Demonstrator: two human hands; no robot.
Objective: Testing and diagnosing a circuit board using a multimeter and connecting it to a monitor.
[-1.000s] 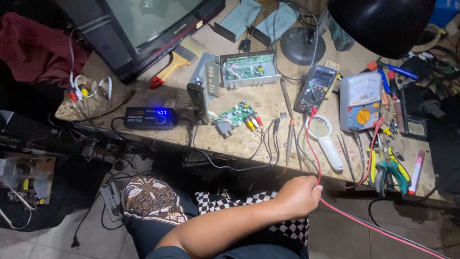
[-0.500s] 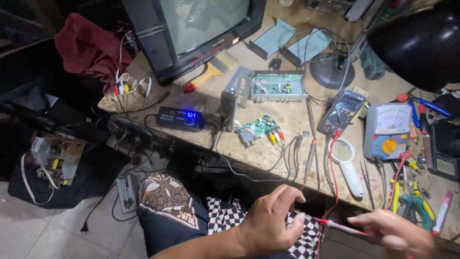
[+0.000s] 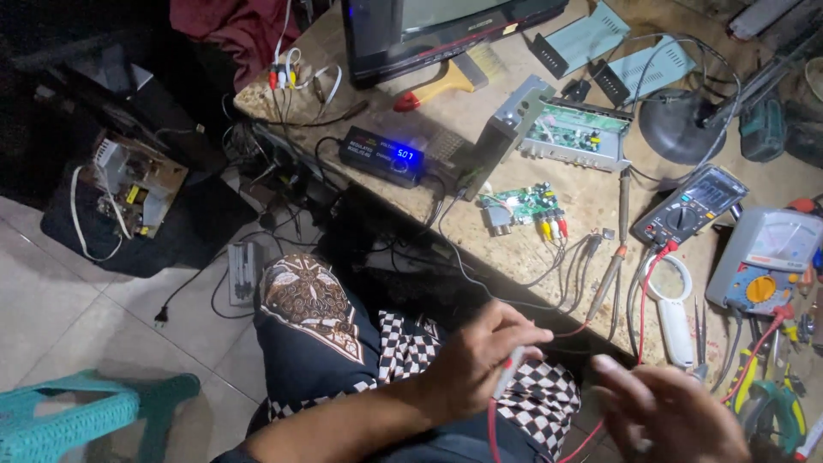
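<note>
Probe: a slim white-and-red test probe [image 3: 512, 370] sits low over the lap, in front of the workbench edge [image 3: 411, 210].
Left hand: the left hand [image 3: 480, 360] has its fingers curled round the probe, pinching the shaft.
Right hand: the right hand [image 3: 673, 416] hovers just beside it, blurred; fingers look loosely spread, touching nothing I can make out.
Lead: a red lead [image 3: 645, 296] trails up to the digital multimeter [image 3: 690, 206] on the bench.
Handling: looks light and stiff with a sharp tip and floppy wire; best held on the insulated shaft.
Nearby: small green circuit board [image 3: 523, 206], soldering iron [image 3: 610, 274], analogue meter [image 3: 763, 257].
Hard to tell: the probe tip is hidden behind the fingers; the lower lead runs out of frame.
</note>
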